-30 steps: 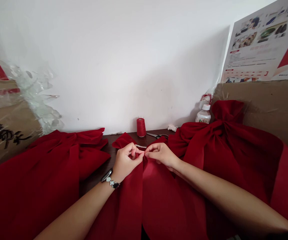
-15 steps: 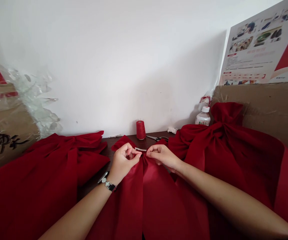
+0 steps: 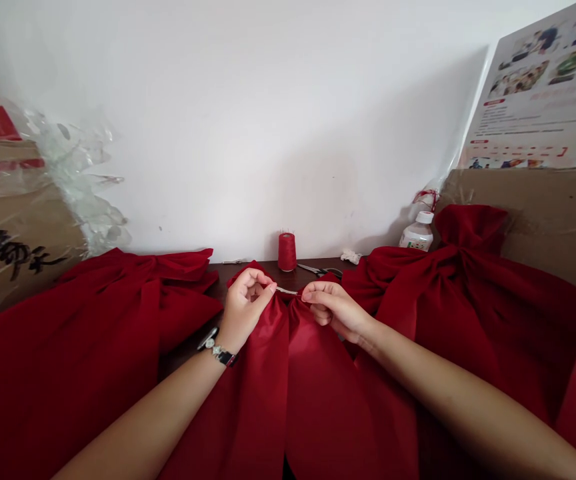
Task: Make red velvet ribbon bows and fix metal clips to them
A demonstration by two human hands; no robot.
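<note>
A long piece of red cloth [image 3: 288, 393] lies on the dark table in front of me, gathered into folds at its far end. My left hand [image 3: 244, 307] pinches the gathered folds from the left, a watch on its wrist. My right hand [image 3: 335, 308] pinches them from the right. Between the two sets of fingertips shows a thin metal clip [image 3: 287, 291]; which hand grips it I cannot tell.
Finished red bows lie at the left [image 3: 118, 313] and right [image 3: 458, 280]. At the wall stand a red thread spool [image 3: 287, 251], scissors [image 3: 321, 270] and a white bottle [image 3: 418, 233]. Cardboard boxes stand at the left [image 3: 13, 240] and right [image 3: 543, 213], with a poster [image 3: 543, 93] above.
My fingertips have drawn a little apart, so the clip now shows between them. The view has shifted slightly.
</note>
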